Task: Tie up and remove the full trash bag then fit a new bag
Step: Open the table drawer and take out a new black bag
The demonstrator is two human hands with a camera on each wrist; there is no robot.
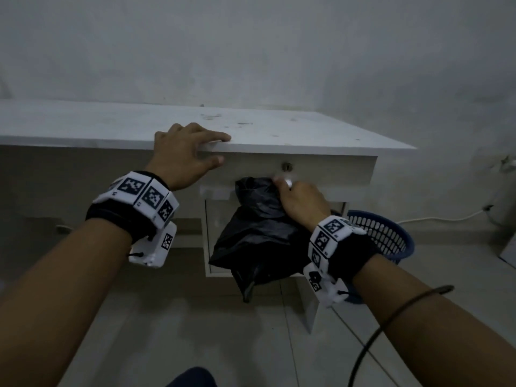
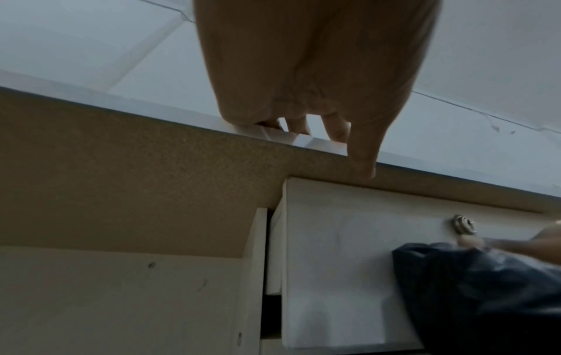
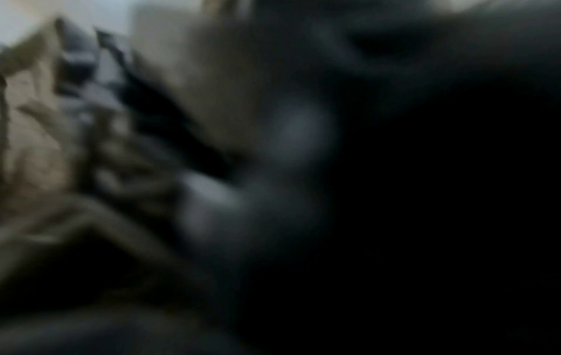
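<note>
A crumpled black trash bag hangs in front of the white desk's cupboard, below the drawer. My right hand grips the bag's top, and its fingertips are at a pale knob on the drawer front. My left hand rests on the desk's front edge, with its fingers on top and its thumb on the drawer front. The left wrist view shows that left hand over the edge and the bag at lower right. A blue slatted basket stands on the floor behind my right wrist. The right wrist view is dark and blurred.
A round metal lock sits in the drawer front just above my right hand. A black cable loops over my right forearm. A white cord runs along the floor by the right wall. Pale floor tiles lie below.
</note>
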